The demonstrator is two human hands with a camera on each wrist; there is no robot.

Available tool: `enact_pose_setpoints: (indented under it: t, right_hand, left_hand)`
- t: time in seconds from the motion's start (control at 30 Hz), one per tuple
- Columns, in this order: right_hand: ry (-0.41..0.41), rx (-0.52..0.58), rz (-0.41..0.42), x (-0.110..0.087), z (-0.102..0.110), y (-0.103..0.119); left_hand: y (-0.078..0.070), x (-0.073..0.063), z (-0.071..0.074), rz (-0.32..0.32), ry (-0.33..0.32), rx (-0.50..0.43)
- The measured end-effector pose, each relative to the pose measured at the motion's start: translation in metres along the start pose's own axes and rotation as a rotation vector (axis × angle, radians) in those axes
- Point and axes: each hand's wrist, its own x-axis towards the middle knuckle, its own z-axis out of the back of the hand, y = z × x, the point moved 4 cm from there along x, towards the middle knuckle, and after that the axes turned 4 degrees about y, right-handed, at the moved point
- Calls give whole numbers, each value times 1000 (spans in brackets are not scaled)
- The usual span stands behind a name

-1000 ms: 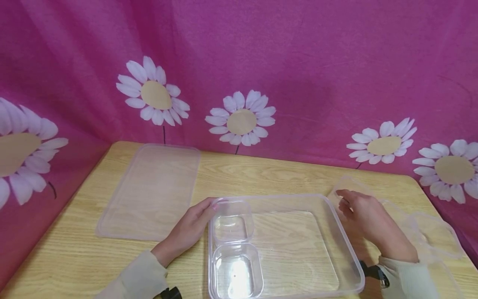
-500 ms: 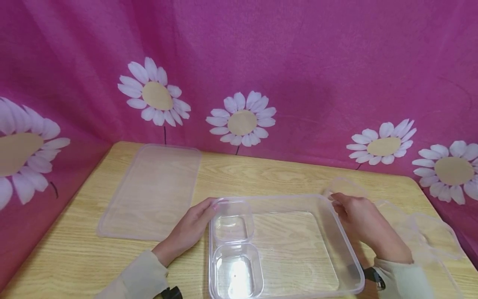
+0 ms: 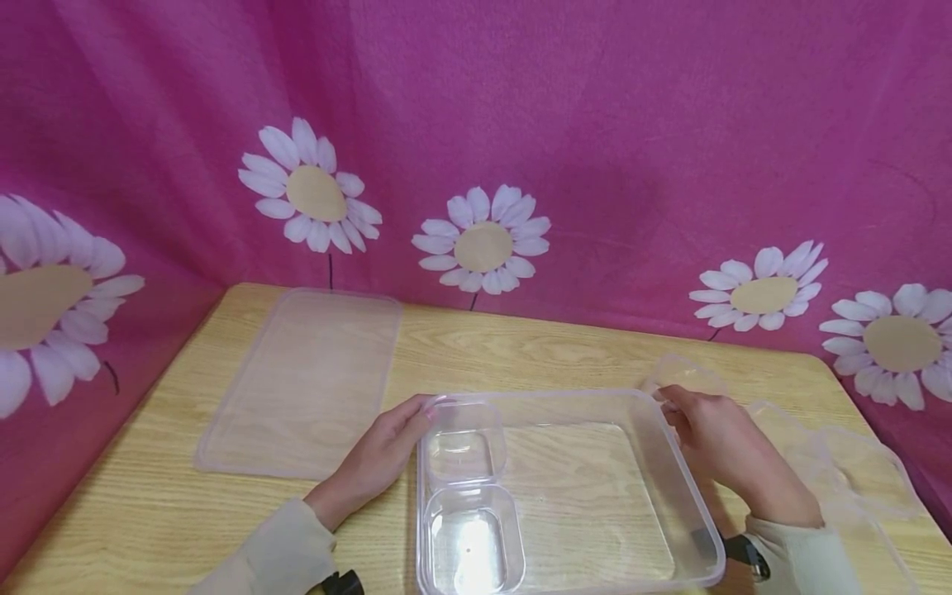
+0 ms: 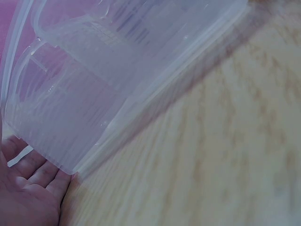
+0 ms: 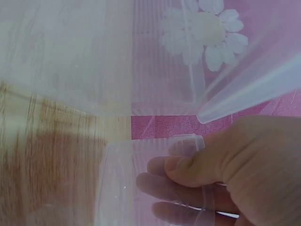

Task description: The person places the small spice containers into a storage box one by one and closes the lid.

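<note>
A large clear plastic food container (image 3: 595,496) stands at the front middle of the table. Two small clear containers sit inside it along its left wall, a far one (image 3: 467,454) and a near one (image 3: 476,541). My left hand (image 3: 375,459) grips the large container's far left corner, thumb at the rim and fingers against the outside. Just beyond the far right corner, my right hand (image 3: 729,442) pinches another small clear container (image 5: 120,183). In the right wrist view, the thumb lies on one side of its wall and the fingers show through from the other.
A large flat translucent lid (image 3: 305,380) lies on the wooden table (image 3: 476,347) at the left. Several thin clear plastic pieces (image 3: 870,471) overlap at the right; their kind is hard to tell. A pink flowered cloth (image 3: 595,149) hangs behind.
My right hand has moved slightly left, towards the large container's far right corner, bringing the small container along and pinching its wall. The left hand stays at its corner.
</note>
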Motion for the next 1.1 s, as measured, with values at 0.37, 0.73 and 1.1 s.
enact_pose_setpoints:
  t: [0.37, 0.73, 1.1]
  right_hand:
    - [-72, -21, 16, -3, 11, 3]
    - [-233, -36, 102, -7, 29, 11]
    - [-305, -45, 83, -16, 46, 15]
  left_hand:
    - [0, 0, 0, -5, -7, 7]
    - [-2, -1, 0, -29, -4, 27]
    - [-1, 0, -1, -15, 26, -7]
